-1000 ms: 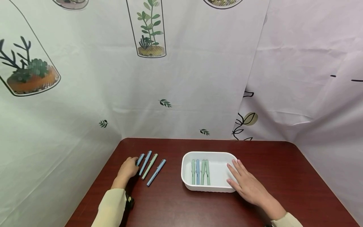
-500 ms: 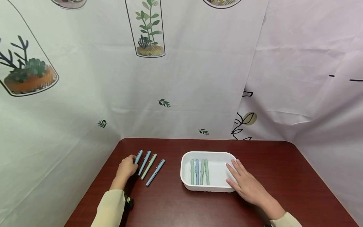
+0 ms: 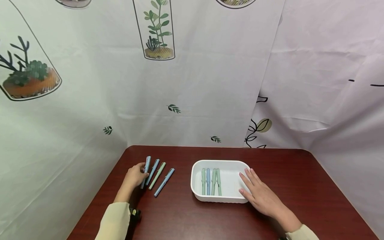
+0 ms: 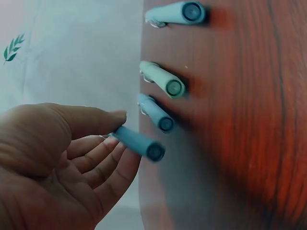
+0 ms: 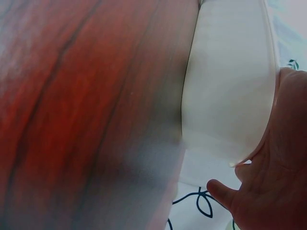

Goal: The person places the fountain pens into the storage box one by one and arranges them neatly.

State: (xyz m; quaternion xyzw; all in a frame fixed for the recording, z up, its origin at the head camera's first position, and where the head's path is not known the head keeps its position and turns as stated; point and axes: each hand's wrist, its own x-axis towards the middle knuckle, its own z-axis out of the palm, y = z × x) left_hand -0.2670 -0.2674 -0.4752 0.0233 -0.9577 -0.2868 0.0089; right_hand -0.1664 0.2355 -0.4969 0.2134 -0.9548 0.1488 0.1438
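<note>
My left hand (image 3: 134,176) pinches a blue pen (image 4: 138,143) between thumb and fingers, at the left of the table. In the left wrist view the pen looks lifted and tilted, its end pointing toward the camera. Beside it on the table lie a blue pen (image 3: 153,170), a green pen (image 3: 157,175) and another blue pen (image 3: 164,182), roughly side by side. My right hand (image 3: 264,196) rests with straight, spread fingers on the right rim of a white tray (image 3: 223,199). Inside the tray's left half are several pens, green ones and a blue pen (image 3: 208,181).
The dark red wooden table (image 3: 180,220) has rounded back corners. A white cloth (image 3: 210,83) with printed plants hangs right behind it and along the sides. The tray's wall (image 5: 230,86) fills much of the right wrist view.
The left hand has taken hold of the leftmost blue pen, which has shifted slightly away from me and stands steeper in view. The right hand and tray have stayed put.
</note>
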